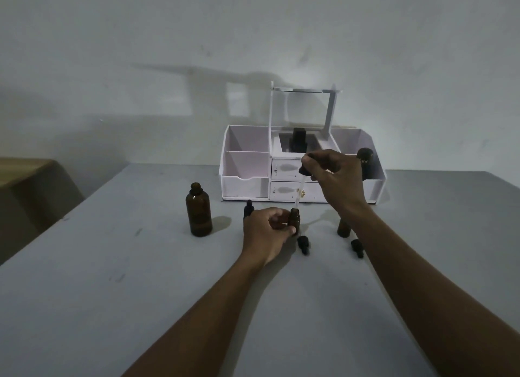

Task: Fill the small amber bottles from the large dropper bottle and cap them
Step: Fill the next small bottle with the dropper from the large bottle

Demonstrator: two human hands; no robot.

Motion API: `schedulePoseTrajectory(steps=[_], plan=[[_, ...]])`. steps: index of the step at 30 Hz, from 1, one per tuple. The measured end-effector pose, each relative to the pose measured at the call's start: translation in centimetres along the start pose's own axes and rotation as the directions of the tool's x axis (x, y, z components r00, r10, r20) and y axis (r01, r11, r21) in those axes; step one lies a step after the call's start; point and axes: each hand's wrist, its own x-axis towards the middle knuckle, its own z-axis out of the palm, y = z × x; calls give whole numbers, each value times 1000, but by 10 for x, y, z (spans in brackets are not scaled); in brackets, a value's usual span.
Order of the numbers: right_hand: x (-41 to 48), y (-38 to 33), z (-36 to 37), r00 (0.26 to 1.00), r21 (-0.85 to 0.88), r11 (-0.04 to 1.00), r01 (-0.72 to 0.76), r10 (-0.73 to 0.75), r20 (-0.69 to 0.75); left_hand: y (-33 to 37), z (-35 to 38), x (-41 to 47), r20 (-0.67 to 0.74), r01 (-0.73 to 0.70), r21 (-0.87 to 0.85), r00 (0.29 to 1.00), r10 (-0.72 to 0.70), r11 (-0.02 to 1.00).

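A white organizer (302, 165) stands behind both hands on the grey table (140, 292). The large dropper bottle (198, 210), open-necked, is well to the left of the left hand (267, 233), whose fingers pinch a small amber bottle (294, 218) upright. Directly above its mouth, the right hand (334, 174) pinches the dropper (302, 177) by its bulb, the glass tube hanging nearly vertical with its tip at the neck. Another small bottle (343, 228) stands below the right wrist; two loose caps (304, 243) lie nearer the person.
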Motion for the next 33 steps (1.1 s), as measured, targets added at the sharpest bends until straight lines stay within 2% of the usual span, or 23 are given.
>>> schedulePoseTrajectory(steps=[10,22,29,33], plan=[[-3,3,3,1000,-12,1000,20,-20,10,-3,2,3,-7,-16,42,1000,16,999],[-2,-2,5,1000,-47,999,18,-19,-20,-2,0,0,3,-6,11,1000,6,1000],[3,-32,2,992,22,996,83,-81,-101,2,-16,-20,57,22,-19,998,-21,1000],[1,-60,16,988,143,980,137,-126,-88,-8,-55,-38,79,22,21,997,-23,1000]])
